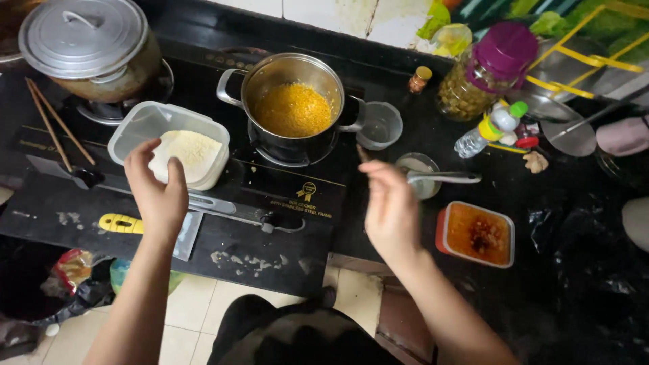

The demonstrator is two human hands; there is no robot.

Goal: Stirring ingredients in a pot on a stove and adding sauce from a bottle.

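Left hand (159, 192) grips near rim of clear plastic tub (169, 142) of white grain, on stovetop beside steel pot (292, 108). Right hand (389, 209) hovers open, empty. Tub likely light, flexible, slippery; safest held by rim corners.
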